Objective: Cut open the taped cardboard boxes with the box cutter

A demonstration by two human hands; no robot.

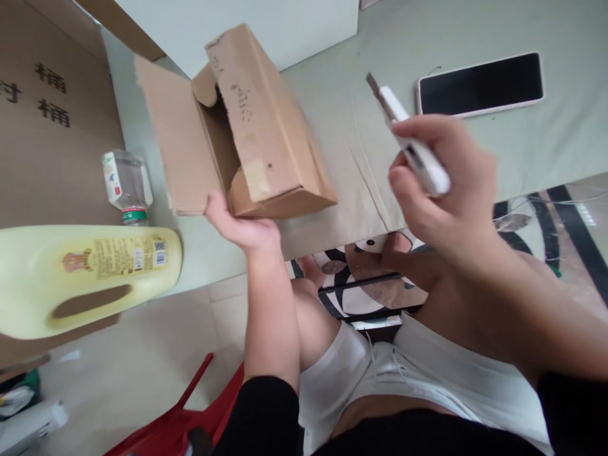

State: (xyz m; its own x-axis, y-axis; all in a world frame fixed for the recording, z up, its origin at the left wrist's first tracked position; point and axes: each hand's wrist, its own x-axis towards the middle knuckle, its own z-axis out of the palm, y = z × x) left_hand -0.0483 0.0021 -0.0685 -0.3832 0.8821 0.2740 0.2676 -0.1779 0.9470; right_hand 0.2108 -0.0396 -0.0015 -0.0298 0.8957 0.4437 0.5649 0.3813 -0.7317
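Observation:
A brown cardboard box is tilted over the table, one flap folded out to the left and its dark inside partly showing. My left hand grips it from below at the lower edge, the thumb on the flap side and the other fingers hidden beneath. On the right, my right hand is closed around a white utility knife, held in the air apart from the box. The knife's metal blade is out and points up and to the left.
A phone lies on the pale green tabletop at the right. To the left are a clear bottle, a large yellow jug and a big printed carton. A red chair stands below left.

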